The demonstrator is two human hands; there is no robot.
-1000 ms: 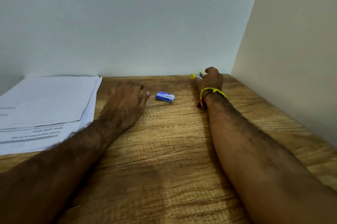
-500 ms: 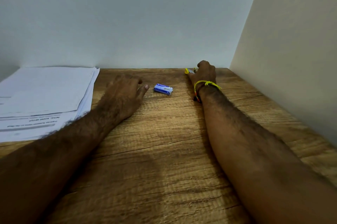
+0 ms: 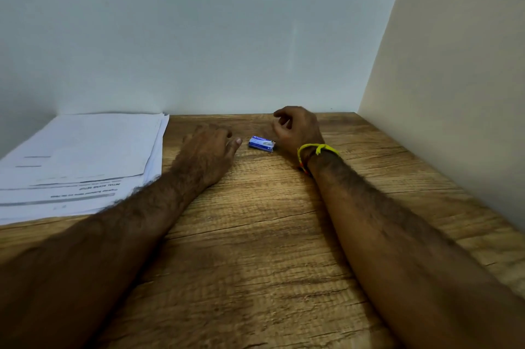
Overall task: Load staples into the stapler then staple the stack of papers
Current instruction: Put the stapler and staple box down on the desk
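Staple box [image 3: 262,144]: small, blue and white, flat on the wooden desk [image 3: 255,235], between the two hands, near the back wall.
Left hand [image 3: 208,147]: palm down on the desk, fingers loosely spread, holding nothing; thumb tip just beside the box's left end, not touching.
Right hand [image 3: 295,128]: resting on its side, fingers curled loosely inward, nothing visible in the grip; heel of hand touching or almost touching the box's right end, cannot tell which.
Wrist band [image 3: 316,149]: yellow cord tied round the right wrist, a red-orange bit below.
Stack of papers [image 3: 82,158]: white printed sheets, slightly fanned, far left of desk, against the back wall, partly under the left forearm's edge.
Stapler: not seen anywhere.
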